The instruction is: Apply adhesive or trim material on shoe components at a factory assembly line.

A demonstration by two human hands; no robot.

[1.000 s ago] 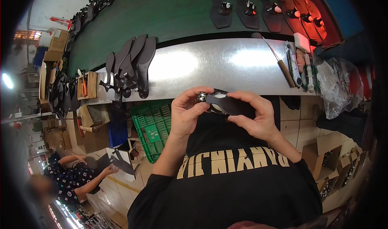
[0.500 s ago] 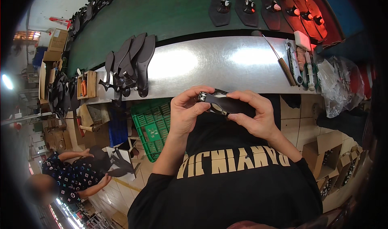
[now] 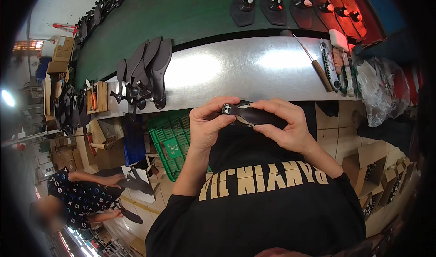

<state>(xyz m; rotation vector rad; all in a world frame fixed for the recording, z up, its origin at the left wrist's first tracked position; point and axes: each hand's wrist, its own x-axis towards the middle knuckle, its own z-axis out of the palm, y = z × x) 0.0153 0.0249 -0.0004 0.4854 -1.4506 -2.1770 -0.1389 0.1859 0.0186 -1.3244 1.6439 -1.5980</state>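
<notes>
A dark, narrow-waisted shoe sole (image 3: 263, 116) with a glossy black-and-white end is held in front of my body, near the bench's front edge. The fingers and thumb of my left hand (image 3: 210, 122) pinch its glossy end. My right hand (image 3: 285, 124) grips the wider, matte end, with thumb below and fingers above. Both hands are closed on it, and the fingers hide part of its edges. On the metal bench to the left lies a pile of dark heeled soles (image 3: 147, 68).
A metal bench (image 3: 240, 82) borders a green conveyor belt (image 3: 195, 12) bearing dark soles (image 3: 242, 12), some under red light. Right: a wooden-handled tool (image 3: 321, 75), a cutter (image 3: 333, 73), plastic bags (image 3: 379, 93). Left: a green crate (image 3: 170, 146), a co-worker (image 3: 84, 189) holding soles.
My hands keep their hold on the sole, with hardly any movement. At the lower left, the co-worker's hands have shifted, and a dark sole in the lower one now shows apart.
</notes>
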